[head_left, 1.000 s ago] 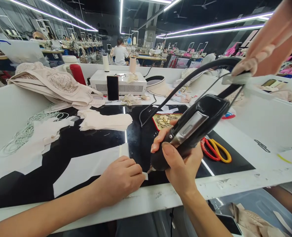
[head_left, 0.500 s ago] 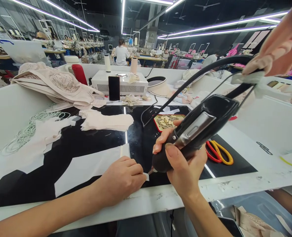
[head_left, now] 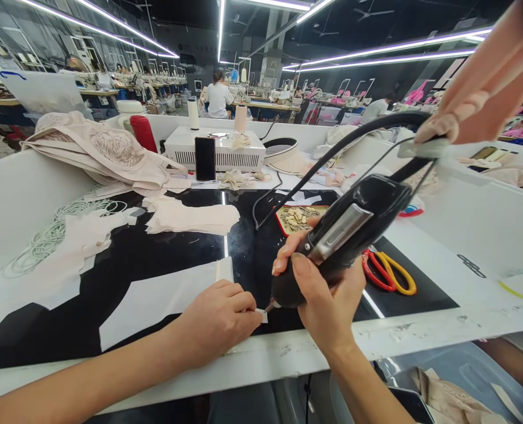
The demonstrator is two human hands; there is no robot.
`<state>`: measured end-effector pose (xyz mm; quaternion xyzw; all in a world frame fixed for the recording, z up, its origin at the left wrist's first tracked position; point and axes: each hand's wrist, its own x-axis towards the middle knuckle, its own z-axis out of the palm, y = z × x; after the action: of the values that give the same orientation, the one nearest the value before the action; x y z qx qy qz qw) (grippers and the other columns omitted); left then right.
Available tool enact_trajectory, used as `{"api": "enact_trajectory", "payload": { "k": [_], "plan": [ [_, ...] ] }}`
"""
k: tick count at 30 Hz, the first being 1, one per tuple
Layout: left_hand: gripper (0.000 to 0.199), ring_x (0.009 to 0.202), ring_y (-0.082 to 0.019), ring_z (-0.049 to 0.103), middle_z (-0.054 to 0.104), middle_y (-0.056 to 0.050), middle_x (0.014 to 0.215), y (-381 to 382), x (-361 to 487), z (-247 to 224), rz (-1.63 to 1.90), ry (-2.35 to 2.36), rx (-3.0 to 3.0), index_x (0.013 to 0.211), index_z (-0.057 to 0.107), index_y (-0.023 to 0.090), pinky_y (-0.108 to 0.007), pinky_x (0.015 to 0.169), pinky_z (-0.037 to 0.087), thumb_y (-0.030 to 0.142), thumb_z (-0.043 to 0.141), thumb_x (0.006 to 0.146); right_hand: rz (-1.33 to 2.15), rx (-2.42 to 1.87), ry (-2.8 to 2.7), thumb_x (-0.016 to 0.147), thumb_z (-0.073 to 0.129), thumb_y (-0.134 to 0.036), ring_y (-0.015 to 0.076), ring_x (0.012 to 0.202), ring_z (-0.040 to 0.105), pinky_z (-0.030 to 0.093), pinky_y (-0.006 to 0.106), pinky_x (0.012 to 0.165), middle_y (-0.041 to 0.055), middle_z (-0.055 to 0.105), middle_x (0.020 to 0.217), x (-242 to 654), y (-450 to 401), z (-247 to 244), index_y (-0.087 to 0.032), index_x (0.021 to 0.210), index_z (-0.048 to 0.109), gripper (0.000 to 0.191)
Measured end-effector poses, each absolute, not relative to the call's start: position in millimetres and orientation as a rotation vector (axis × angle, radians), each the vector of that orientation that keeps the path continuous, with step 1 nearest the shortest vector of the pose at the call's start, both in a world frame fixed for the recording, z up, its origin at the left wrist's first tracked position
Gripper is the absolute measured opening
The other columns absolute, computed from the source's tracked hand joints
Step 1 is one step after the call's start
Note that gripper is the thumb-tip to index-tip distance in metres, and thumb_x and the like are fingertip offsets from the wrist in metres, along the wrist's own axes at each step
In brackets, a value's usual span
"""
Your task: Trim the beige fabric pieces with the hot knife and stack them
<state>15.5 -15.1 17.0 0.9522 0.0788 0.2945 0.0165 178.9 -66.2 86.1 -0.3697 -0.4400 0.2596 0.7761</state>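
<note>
My left hand (head_left: 224,321) is closed on a small white piece (head_left: 262,316) near the front edge of the black work surface (head_left: 191,241). My right hand (head_left: 327,294) is wrapped round a black handheld tool (head_left: 350,218) with a silver plate on its side. The tool slants down to the left, and its thin tip is at the white piece beside my left fingertips. A black cable (head_left: 354,138) runs from the tool's upper end. A white sheet (head_left: 164,297) with a pale strip at its end lies left of my left hand.
Red-and-yellow scissors (head_left: 405,277) lie right of my right hand. Behind it stands a red-rimmed tray (head_left: 294,219) of small pieces. Stacked beige fabric (head_left: 193,218), green cord (head_left: 49,235), a phone (head_left: 205,159) and a white box (head_left: 239,154) are farther back.
The upper end of the tool, with its cable and the hanging pink fabric, has shifted slightly left and down. My left hand has hardly moved.
</note>
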Motion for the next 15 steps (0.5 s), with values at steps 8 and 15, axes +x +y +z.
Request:
{"api": "enact_trajectory", "payload": {
  "k": [8, 15],
  "plan": [
    [0.020, 0.070, -0.018, 0.059, 0.067, 0.000, 0.081, -12.8, 14.5, 12.2, 0.902, 0.231, 2.971, 0.096, 0.072, 0.020, -0.033, 0.066, 0.045, 0.017, 0.055, 0.106, 0.572, -0.758, -0.948, 0.086, 0.081, -0.023, 0.0119, 0.062, 0.065, 0.056, 0.027, 0.056, -0.0037, 0.069, 0.086, 181.6, -75.2, 82.8, -0.027, 0.119, 0.062, 0.038],
    [0.022, 0.071, -0.017, 0.059, 0.067, 0.000, 0.082, -12.6, 14.8, 12.9, 0.894, 0.231, 2.948, 0.099, 0.073, 0.020, -0.033, 0.067, 0.046, 0.018, 0.053, 0.108, 0.594, -0.769, -0.962, 0.087, 0.080, -0.024, 0.0124, 0.063, 0.064, 0.057, 0.029, 0.058, -0.0040, 0.068, 0.085, 177.4, -76.3, 81.3, -0.027, 0.119, 0.060, 0.038]
  ]
}}
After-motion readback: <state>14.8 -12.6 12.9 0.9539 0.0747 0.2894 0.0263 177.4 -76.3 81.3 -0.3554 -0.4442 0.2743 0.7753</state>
